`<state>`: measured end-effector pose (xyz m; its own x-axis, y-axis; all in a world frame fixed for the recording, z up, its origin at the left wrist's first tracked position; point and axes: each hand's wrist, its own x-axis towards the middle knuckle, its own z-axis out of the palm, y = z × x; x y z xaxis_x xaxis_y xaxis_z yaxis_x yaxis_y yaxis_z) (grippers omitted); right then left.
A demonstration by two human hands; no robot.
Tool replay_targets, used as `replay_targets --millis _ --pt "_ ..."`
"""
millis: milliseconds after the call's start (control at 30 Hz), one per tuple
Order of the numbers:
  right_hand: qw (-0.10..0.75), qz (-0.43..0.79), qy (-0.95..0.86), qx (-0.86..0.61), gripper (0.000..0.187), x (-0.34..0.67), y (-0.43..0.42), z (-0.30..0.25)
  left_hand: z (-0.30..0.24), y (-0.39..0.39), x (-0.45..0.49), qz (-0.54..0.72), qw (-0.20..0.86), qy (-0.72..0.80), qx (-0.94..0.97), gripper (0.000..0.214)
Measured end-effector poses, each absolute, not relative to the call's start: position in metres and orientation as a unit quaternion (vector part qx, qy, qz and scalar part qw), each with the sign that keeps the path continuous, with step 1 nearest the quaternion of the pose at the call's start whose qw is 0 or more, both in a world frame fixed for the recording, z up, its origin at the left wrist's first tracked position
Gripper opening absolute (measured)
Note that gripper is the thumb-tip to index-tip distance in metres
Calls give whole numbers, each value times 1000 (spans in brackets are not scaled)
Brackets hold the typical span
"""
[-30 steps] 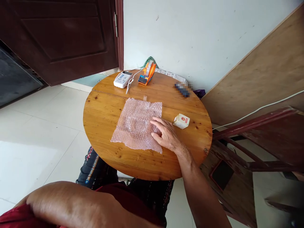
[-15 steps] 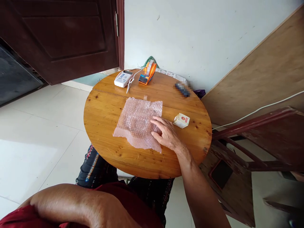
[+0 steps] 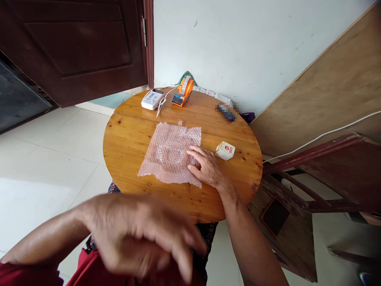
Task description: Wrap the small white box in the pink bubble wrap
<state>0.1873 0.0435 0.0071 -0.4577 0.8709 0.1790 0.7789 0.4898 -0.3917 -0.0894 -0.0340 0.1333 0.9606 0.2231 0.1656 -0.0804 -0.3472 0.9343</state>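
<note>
A sheet of pinkish bubble wrap (image 3: 166, 159) lies on the round wooden table (image 3: 125, 151). Its middle looks raised or rumpled, and I cannot tell whether something lies under it. My right hand (image 3: 205, 167) rests on the right part of the wrap, fingers spread and nothing gripped. Close to the camera, in front of the table's near edge, hangs my left hand (image 3: 145, 230), blurred by motion. Its fingers are bent but apart, with nothing seen in them. To the right of my right hand stands a small cream box (image 3: 225, 151) with a red mark.
At the back of the table are an orange tape dispenser (image 3: 183, 93), a white device (image 3: 152, 99) with a white cable, and a dark pixelated object (image 3: 226, 112). A wall rises behind. A brown door (image 3: 80, 47) is at left, and a wooden chair (image 3: 321, 186) at right.
My left hand has come up from low by my body into view in front of the table. The wrap's near edge has flattened and shifted slightly. My right hand stays on the wrap.
</note>
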Motion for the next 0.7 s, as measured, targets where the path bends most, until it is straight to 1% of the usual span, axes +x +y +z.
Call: replay_targets --millis 100,133,200,233,300,367,467,567,633,700 --pt "180 126 -845 -488 50 187 43 7 129 9 -85 212 373 229 874 40" --pt "182 126 -844 -488 50 187 43 7 120 23 -80 214 310 264 888 41" --pt "189 125 -841 -491 50 186 43 8 93 46 -67 153 222 321 908 40" --pt "191 124 -840 -493 50 186 43 8 78 54 -60 117 196 336 914 42" --pt "190 124 -837 -497 50 184 43 8 51 62 -49 57 172 350 919 61" --pt "190 123 -837 -499 50 183 42 7 33 62 -44 25 168 362 917 79" --pt "214 112 -838 -490 48 184 42 7 23 58 -44 0 175 370 913 101" --pt "280 85 -833 -470 38 189 41 14 27 58 -46 -23 182 362 914 109" --pt "333 47 -811 -478 30 196 41 22 32 60 -47 -34 183 350 918 108" --pt "364 -3 -773 -519 30 205 42 30 35 63 -47 -43 180 341 922 106"
